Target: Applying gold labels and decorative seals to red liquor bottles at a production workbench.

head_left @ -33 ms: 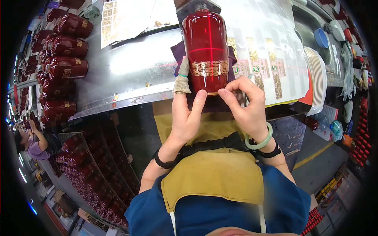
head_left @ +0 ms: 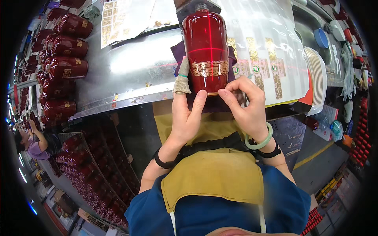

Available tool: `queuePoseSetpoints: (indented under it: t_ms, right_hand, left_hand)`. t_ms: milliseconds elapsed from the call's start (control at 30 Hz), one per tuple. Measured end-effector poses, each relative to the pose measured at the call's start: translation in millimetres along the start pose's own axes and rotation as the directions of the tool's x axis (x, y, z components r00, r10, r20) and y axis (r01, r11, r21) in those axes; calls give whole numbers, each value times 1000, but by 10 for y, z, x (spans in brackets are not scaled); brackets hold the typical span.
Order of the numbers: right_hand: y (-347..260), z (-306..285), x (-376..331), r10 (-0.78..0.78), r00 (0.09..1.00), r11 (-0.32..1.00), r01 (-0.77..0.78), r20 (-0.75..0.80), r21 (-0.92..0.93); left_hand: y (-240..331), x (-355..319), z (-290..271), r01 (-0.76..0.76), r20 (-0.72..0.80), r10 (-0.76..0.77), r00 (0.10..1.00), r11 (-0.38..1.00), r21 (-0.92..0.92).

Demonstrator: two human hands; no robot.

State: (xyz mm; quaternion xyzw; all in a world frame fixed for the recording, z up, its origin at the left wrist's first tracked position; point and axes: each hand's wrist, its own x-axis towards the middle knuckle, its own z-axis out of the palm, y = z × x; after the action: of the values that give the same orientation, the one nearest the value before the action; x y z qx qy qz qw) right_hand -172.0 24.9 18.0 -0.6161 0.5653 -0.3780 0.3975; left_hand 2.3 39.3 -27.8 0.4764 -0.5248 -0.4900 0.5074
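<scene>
A dark red glossy bottle (head_left: 208, 43) lies on its side at the bench edge, neck away from me, base toward me. A gold patterned band (head_left: 210, 69) wraps its lower part, and a red laser cross falls on it. Cloth covers fingers of my left hand (head_left: 186, 112), which lie along the bottle's left side with the thumb at its base. My right hand (head_left: 248, 106) has its thumb and bent fingers closed at the base's right corner. Its remaining fingertips are partly hidden. Under the bottle shows a purple cloth (head_left: 178, 51).
Right of the bottle, a clear sheet (head_left: 291, 74) carries gold and pink decals. White decal paper (head_left: 130, 19) lies at the back left. Several red bottles (head_left: 67, 67) line the bench's left end. More stand in crates (head_left: 84, 169) below. A person (head_left: 37, 143) is at far left.
</scene>
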Motion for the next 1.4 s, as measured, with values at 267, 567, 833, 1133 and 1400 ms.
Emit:
queuePoseSetpoints:
  t_ms: [267, 567, 833, 1133, 1400]
  right_hand:
    - [-4, 1, 5, -14, 1000, 1000, 14, -2, 4]
    - [15, 32, -2, -46, 998, 999, 45, -36, -23]
    - [35, 54, 2, -103, 993, 992, 97, -65, -81]
    - [52, 49, 0, -108, 992, 991, 103, -60, -82]
    - [-13, -185, 58, -83, 994, 995, 86, 66, -48]
  left_hand:
    - [4, -14, 2, 48, -1, -48, 999, 998, -28]
    - [21, -1, 13, 16, -5, -16, 1000, 1000, 27]
    - [-63, -36, -109, -92, -94, 114, 989, 973, 212]
    - [-171, -22, -111, -577, 129, 667, 734, 511, 637]
    - [-117, 42, -88, -573, 135, 681, 720, 474, 669]
